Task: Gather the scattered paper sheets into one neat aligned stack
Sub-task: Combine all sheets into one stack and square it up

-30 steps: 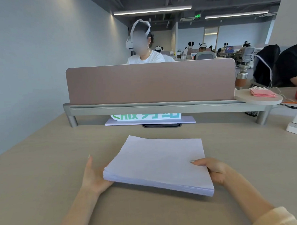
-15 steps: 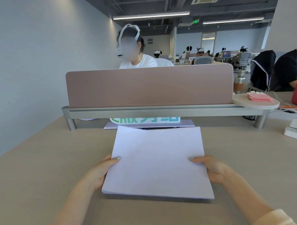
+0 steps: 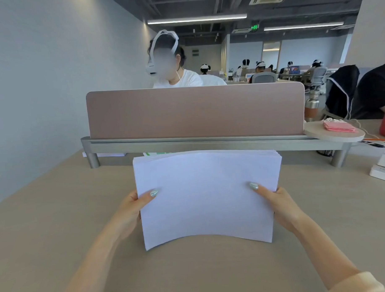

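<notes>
Both hands are gripping the paper stack at mid-height, left hand on the left edge, right hand on the right edge, thumbs pressing on the near face, other fingers hidden behind. Stack is standing upright between the hands, bowing across its width, bottom corners sitting at or just above the desk; contact isn't clear. Top edge is showing slightly stepped sheets, so probably not flush yet. Key relation: the lower edge is running left-right, directly below both grips, hands equally near. Likely next: tapping straight down on the desk to square it. Divider panel is standing just behind.
</notes>
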### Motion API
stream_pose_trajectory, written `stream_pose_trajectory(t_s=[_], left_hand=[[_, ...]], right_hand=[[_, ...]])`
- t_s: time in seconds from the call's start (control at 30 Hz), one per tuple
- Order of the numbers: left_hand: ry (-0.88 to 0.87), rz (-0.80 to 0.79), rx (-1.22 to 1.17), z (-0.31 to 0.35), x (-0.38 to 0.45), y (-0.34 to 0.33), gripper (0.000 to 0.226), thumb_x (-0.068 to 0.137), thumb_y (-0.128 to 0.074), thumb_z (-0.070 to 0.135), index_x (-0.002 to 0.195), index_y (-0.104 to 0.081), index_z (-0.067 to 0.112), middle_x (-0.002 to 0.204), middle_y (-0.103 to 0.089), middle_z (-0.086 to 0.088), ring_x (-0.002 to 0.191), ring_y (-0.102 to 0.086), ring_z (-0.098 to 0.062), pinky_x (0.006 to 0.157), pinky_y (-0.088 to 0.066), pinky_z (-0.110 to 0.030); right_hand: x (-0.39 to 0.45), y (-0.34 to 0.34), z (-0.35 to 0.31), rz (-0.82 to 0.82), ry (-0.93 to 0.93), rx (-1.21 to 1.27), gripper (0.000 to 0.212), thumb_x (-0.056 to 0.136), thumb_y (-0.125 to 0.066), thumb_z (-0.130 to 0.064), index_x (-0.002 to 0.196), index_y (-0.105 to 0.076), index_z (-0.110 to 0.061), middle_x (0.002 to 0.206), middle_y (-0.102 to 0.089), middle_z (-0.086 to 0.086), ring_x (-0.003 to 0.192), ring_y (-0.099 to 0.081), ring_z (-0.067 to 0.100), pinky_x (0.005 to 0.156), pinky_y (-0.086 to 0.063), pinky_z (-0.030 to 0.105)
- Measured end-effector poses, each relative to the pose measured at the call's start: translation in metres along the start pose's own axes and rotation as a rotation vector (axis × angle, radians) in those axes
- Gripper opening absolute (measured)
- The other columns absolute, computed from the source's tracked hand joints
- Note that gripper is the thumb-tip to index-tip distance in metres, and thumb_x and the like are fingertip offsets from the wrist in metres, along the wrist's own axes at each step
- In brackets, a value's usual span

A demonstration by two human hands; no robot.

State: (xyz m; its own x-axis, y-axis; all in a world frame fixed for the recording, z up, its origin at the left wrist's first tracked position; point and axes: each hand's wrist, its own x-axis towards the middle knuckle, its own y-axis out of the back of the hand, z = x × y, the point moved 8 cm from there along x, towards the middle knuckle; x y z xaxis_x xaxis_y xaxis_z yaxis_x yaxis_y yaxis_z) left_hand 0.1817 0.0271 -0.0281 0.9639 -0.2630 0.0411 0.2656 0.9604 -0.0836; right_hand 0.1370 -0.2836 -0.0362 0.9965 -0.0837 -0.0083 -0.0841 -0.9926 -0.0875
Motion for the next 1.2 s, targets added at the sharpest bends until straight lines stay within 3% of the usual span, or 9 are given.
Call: stream_pose_trajectory(t_s=[0.23,0.4,0.57,0.73,0.87,1.03,1.2], left_hand=[[-0.005,0.023,-0.016,0.009,0.002,-0.004,0.094,0.012,-0.087,0.061,0.096,-0.067,0.023,0.085,-0.077,0.007,0.076,-0.074,-0.011,0.058,-0.058,-0.024],[-0.063,0.045,0.031,0.019,0.000,-0.006,0.071,0.021,-0.086,0.058,0.083,-0.073,0.027,0.083,-0.077,0.009,0.076,-0.073,-0.012,0.056,-0.056,-0.019],[-0.091,0.035,0.012,0.029,-0.001,-0.002,0.088,0.013,-0.086,0.062,0.091,-0.069,0.024,0.082,-0.077,0.009,0.073,-0.073,-0.009,0.056,-0.056,-0.021],[-0.111,0.019,-0.019,0.036,-0.002,-0.001,0.095,0.014,-0.085,0.066,0.097,-0.065,0.025,0.083,-0.077,0.009,0.075,-0.073,-0.009,0.060,-0.058,-0.023],[-0.098,0.018,-0.031,0.038,-0.005,-0.005,0.100,0.010,-0.082,0.069,0.100,-0.062,0.028,0.080,-0.076,0.012,0.071,-0.073,-0.005,0.056,-0.057,-0.022],[-0.066,0.030,-0.015,0.034,-0.006,-0.001,0.102,0.009,-0.078,0.074,0.099,-0.062,0.030,0.080,-0.076,0.015,0.072,-0.072,-0.002,0.057,-0.056,-0.020],[-0.005,0.010,0.042,0.015,-0.011,-0.003,0.101,0.004,-0.083,0.066,0.095,-0.064,0.025,0.077,-0.076,0.014,0.070,-0.072,-0.003,0.057,-0.056,-0.018]], right_hand=[[-0.001,-0.002,-0.008,0.021,0.078,0.006,0.073,0.023,-0.087,-0.064,0.084,-0.077,-0.025,0.096,-0.077,0.001,0.087,-0.074,0.021,0.081,-0.055,0.039],[-0.002,0.001,-0.020,0.043,0.150,-0.014,0.070,0.022,-0.085,-0.065,0.079,-0.077,-0.025,0.090,-0.077,-0.001,0.081,-0.074,0.017,0.066,-0.058,0.029],[0.001,0.002,-0.021,-0.011,0.160,-0.007,0.074,0.020,-0.086,-0.065,0.081,-0.078,-0.024,0.093,-0.077,0.001,0.083,-0.074,0.018,0.069,-0.058,0.032],[0.002,0.000,-0.022,-0.047,0.161,-0.016,0.090,0.021,-0.086,-0.066,0.099,-0.070,-0.023,0.098,-0.076,0.000,0.087,-0.073,0.018,0.066,-0.058,0.028],[0.003,-0.002,-0.028,-0.025,0.205,-0.002,0.088,0.021,-0.085,-0.068,0.097,-0.070,-0.026,0.094,-0.077,-0.004,0.084,-0.074,0.015,0.065,-0.058,0.027],[-0.001,-0.002,-0.032,-0.022,0.236,0.002,0.091,0.026,-0.083,-0.070,0.104,-0.068,-0.024,0.101,-0.075,-0.001,0.091,-0.073,0.018,0.073,-0.057,0.033],[-0.002,-0.003,-0.023,-0.050,0.182,0.002,0.090,0.023,-0.086,-0.067,0.099,-0.070,-0.023,0.098,-0.076,-0.001,0.087,-0.073,0.016,0.066,-0.058,0.026]])
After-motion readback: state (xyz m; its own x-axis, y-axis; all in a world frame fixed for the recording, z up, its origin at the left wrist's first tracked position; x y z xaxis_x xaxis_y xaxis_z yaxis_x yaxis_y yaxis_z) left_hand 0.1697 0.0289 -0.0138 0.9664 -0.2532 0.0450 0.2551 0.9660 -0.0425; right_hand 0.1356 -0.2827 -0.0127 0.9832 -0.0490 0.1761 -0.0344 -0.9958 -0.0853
